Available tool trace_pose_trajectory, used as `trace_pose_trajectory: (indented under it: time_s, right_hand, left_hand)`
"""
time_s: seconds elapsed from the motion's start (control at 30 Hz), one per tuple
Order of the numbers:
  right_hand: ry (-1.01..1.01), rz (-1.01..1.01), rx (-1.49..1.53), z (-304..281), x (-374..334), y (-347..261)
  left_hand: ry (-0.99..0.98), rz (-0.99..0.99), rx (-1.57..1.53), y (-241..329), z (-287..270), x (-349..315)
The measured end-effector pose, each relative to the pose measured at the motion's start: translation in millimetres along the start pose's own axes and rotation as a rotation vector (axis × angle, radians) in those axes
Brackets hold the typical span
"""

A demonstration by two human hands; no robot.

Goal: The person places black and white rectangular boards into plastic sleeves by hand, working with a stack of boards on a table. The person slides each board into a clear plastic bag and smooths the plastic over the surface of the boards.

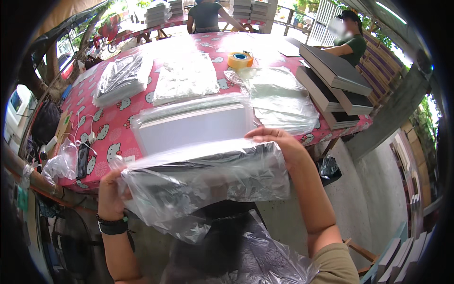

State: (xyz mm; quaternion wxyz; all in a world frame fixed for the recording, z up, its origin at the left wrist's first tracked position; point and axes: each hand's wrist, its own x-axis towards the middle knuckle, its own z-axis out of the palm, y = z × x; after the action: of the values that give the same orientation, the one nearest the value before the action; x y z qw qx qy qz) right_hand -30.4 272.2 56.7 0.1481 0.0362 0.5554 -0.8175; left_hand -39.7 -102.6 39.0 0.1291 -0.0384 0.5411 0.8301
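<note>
At the near edge of the table, a clear plastic bag (208, 177) with a dark, flat-edged thing inside hangs between my hands. My left hand (112, 185) is closed on the bag's left end, its fingers partly hidden by the plastic. The fingers of my right hand (279, 142) curl over the bag's upper right corner. Just beyond it lies a white flat panel (194, 128) with clear plastic around it; whether it joins the dark thing I cannot tell. More crumpled plastic (265, 258) covers my lap.
Plastic-wrapped packs (124, 78), a white plastic pile (186, 78), a tape roll (240, 60) and clear sleeves (279, 94) lie on the pink patterned tablecloth (113, 150). Dark-covered thick slabs (336, 71) are stacked at right. Two people work farther off. A fan (71, 241) stands lower left.
</note>
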Motion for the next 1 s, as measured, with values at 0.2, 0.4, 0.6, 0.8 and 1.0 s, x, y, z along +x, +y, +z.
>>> trace_pose_trajectory:
  time_s: [0.2, 0.4, 0.6, 0.8, 1.0]
  right_hand:
    - [-0.135, 0.104, -0.013, -58, -35, 93]
    - [0.106, 0.140, 0.165, -74, -77, 193]
    - [0.540, -0.102, -0.735, -88, -55, 273]
    - [0.626, -0.207, -0.995, -107, -28, 303]
    - [0.532, -0.241, -0.811, -74, -42, 200]
  left_hand:
    - [-0.221, -0.256, 0.260, -82, -74, -14]
    - [-0.159, -0.281, 0.277, -171, -82, -50]
    - [0.108, -0.576, 0.344, -248, -105, -41]
    - [0.200, -0.192, 0.875, -277, -109, -25]
    - [0.747, 0.292, 1.290, -181, -162, -23]
